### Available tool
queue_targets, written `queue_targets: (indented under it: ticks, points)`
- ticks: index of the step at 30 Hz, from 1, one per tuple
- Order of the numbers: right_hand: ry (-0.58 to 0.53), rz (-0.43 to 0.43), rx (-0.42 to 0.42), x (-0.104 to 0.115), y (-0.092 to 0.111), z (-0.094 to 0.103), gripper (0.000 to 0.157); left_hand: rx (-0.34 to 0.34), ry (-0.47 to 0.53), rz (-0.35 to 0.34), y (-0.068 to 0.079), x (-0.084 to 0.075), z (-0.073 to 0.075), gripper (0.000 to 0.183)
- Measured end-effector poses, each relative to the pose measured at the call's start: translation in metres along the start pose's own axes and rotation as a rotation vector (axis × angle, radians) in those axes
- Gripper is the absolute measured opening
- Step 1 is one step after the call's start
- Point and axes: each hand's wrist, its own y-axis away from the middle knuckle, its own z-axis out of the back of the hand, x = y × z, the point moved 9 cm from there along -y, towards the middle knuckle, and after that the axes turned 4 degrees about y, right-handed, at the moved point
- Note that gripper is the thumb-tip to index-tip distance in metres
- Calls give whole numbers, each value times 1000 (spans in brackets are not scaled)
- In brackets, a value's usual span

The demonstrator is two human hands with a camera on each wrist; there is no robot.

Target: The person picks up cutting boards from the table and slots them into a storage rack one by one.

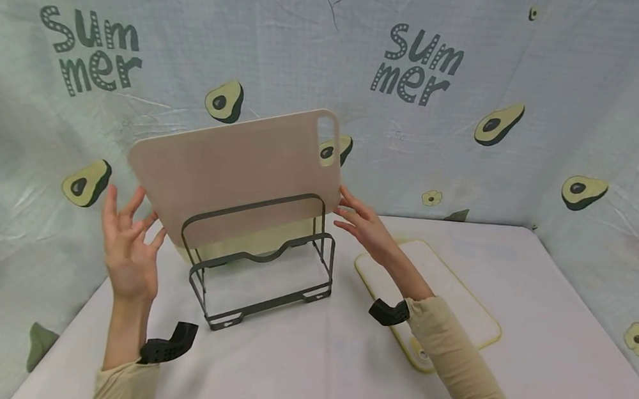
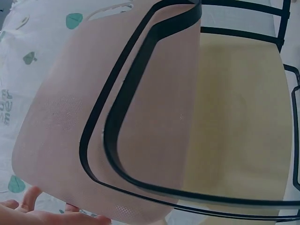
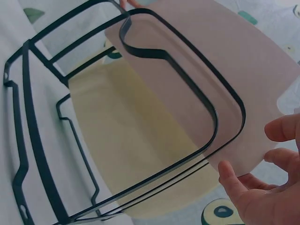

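Observation:
A pink cutting board [image 1: 242,166] with a handle slot stands tilted in the upper part of a black metal rack [image 1: 281,298], behind its front hoops. My left hand [image 1: 132,252] holds the board's lower left edge with spread, bent fingers; in the left wrist view its fingertips [image 2: 70,208] are partly hidden by the edge. At the opposite edge my right hand [image 1: 371,230] grips the lower right corner, below the slot, as the right wrist view shows. A pale yellow cutting board [image 2: 239,126] stands in the rack behind the pink one, partly covered by it.
On the white table [image 1: 519,347], to the right of the rack, lies a white cutting board [image 1: 461,290] with a yellow rim, partly under my right forearm. Behind the table hangs a curtain [image 1: 322,52] printed with avocados and lettering.

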Motion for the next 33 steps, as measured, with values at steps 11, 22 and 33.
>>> queue_targets:
  ticks: [11,22,33]
  points:
    - [15,-68,-17,-24,0,1,56,-41,-75,79,6,18,12,60]
    - [-5,-85,-17,-42,1,1,56,-72,-195,118,10,28,24,57]
    - [18,-152,-9,-63,4,-4,55,-69,-301,143,10,32,29,53]
